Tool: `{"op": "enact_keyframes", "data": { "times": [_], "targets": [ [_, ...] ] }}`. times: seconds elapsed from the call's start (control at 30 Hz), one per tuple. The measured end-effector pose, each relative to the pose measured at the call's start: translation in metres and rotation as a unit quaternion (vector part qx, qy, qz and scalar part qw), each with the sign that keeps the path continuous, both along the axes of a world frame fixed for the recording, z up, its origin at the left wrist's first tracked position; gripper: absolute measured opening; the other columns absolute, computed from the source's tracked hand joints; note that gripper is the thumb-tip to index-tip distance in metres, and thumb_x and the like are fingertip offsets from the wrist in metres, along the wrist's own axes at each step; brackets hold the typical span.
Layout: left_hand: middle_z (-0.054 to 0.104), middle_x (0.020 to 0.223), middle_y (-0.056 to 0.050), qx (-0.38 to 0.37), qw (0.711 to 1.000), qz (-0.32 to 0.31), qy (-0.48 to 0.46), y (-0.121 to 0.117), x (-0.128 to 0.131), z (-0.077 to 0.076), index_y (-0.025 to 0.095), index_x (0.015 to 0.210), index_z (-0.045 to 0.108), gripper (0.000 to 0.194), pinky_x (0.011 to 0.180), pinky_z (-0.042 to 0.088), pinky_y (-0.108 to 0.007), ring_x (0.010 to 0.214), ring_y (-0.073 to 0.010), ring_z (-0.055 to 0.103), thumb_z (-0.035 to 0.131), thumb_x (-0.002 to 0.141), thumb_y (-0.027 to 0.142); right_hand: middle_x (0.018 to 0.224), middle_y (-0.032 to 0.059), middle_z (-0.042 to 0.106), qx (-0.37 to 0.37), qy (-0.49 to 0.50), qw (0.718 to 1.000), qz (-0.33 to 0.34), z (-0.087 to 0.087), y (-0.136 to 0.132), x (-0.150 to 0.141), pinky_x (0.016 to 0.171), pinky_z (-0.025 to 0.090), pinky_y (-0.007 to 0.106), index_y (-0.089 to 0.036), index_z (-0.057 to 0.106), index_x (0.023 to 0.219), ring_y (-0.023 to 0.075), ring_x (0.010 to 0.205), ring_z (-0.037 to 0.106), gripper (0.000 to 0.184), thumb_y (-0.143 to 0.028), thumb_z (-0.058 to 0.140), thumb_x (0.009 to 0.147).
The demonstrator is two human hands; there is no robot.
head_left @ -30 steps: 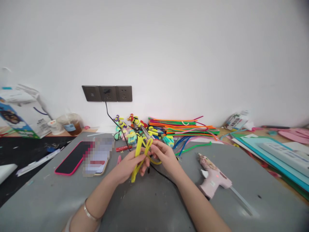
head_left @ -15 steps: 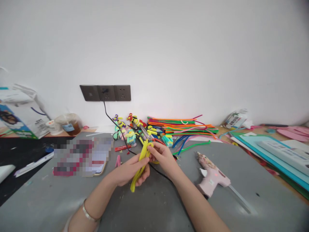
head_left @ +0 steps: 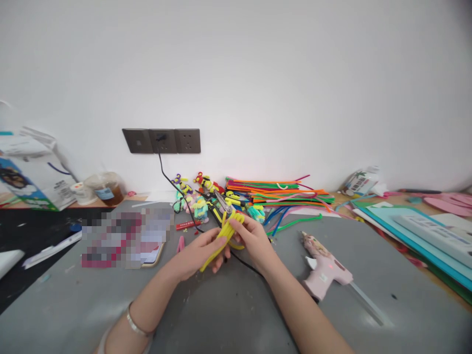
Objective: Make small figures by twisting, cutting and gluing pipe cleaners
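White wall (head_left: 276,88) behind; below it a grey work surface (head_left: 206,319), scuffed and flecked with bits. Far left, a printed carton (head_left: 55,179) stands beside a lidded cup (head_left: 106,189) of brown drink. Nearer, two phones lie side by side, the pink-edged phone (head_left: 116,241) and a pale phone (head_left: 152,253), both partly blurred out. Black cord (head_left: 167,176) drops from the wall sockets (head_left: 161,141). Left hand (head_left: 195,253) grasps the lower part of a folded yellow bundle (head_left: 228,229), thumb on top, fingers curled beneath. Bundle is held slanting at centre, just in front of the scissors (head_left: 223,201) and small colourful figures (head_left: 208,184). Right hand (head_left: 257,243) pinches the bundle's upper end between thumb and fingers; its other fingertips are hidden. Behind, a heap of coloured stems (head_left: 276,189). Rightward, a pink glue gun (head_left: 326,275) lies flat; far right, stacked folders (head_left: 416,236).
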State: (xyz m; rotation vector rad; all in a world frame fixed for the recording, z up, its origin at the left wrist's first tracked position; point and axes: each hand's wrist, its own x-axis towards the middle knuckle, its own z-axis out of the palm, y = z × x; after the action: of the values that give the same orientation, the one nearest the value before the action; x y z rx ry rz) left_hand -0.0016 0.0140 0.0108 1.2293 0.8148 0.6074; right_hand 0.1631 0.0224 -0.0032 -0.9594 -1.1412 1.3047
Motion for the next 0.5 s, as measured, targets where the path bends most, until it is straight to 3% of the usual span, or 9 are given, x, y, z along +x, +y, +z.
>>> {"op": "enact_keyframes", "data": {
  "times": [0.2,0.33,0.5],
  "targets": [
    [0.072,0.081,-0.006,0.125,0.985,0.056,0.103,0.012,-0.003,-0.013,0.016,0.102,0.060,0.050,0.055,0.049,-0.026,0.059,-0.0160,0.066,0.057,0.085,0.064,0.048,-0.0091,0.039,0.023,-0.068,0.996,-0.051,-0.007,0.006,0.005,0.043,0.024,0.025,-0.020,0.057,0.076,0.0098,0.042,0.032,0.042,-0.060,0.068,0.076],
    [0.074,0.083,-0.007,0.176,0.970,0.112,0.123,0.016,-0.006,-0.016,0.019,0.088,0.061,0.036,0.065,0.055,-0.029,0.078,-0.0235,0.073,0.062,0.084,0.055,0.051,-0.0077,0.040,0.061,-0.133,0.986,-0.078,-0.007,0.008,0.010,0.043,0.027,0.026,-0.022,0.053,0.071,0.0116,0.044,0.036,0.035,-0.055,0.064,0.077],
    [0.075,0.088,-0.007,0.151,0.976,0.133,0.085,0.018,-0.009,-0.014,0.019,0.082,0.062,0.039,0.064,0.056,-0.029,0.080,-0.0259,0.076,0.067,0.080,0.057,0.048,-0.0075,0.040,0.052,-0.188,0.979,-0.061,-0.010,0.012,0.019,0.044,0.029,0.026,-0.023,0.048,0.067,0.0121,0.042,0.036,0.037,-0.056,0.059,0.080]
  ]
}}
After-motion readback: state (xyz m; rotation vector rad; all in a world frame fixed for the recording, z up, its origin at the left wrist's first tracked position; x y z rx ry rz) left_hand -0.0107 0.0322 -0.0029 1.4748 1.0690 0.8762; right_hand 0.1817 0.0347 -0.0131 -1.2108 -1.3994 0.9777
